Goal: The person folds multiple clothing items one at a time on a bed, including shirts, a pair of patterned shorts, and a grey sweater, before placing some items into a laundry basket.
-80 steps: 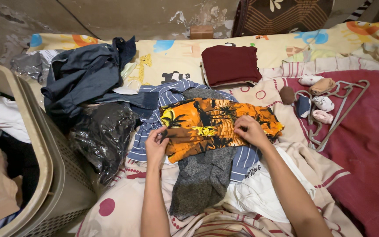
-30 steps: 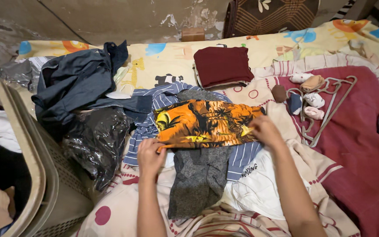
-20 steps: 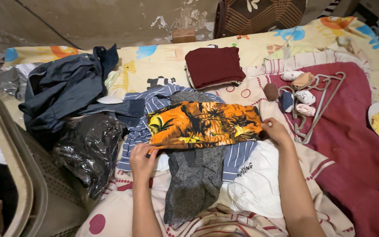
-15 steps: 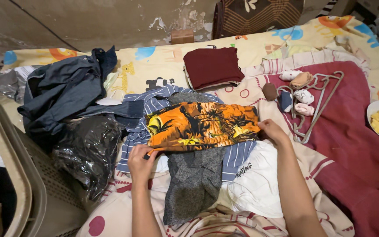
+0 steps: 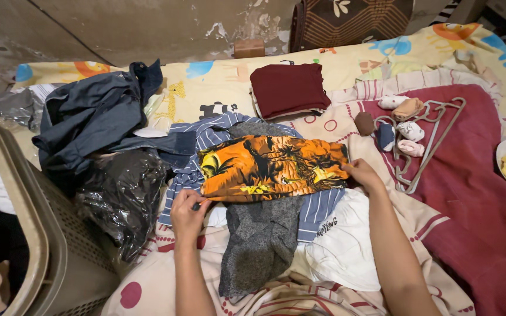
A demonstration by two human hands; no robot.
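Hands pinch the two ends of an orange palm-print garment (image 5: 272, 168), folded into a flat band across the middle of the bed. Left hand (image 5: 187, 210) grips its near-left corner; right hand (image 5: 363, 174) grips its right edge. Under it lie a grey garment (image 5: 259, 240) and a striped shirt (image 5: 317, 210). Farther off sits a folded maroon stack (image 5: 288, 88); to the right, rolled socks (image 5: 408, 130) on hangers (image 5: 434, 140). A basket (image 5: 24, 216) stands at the left.
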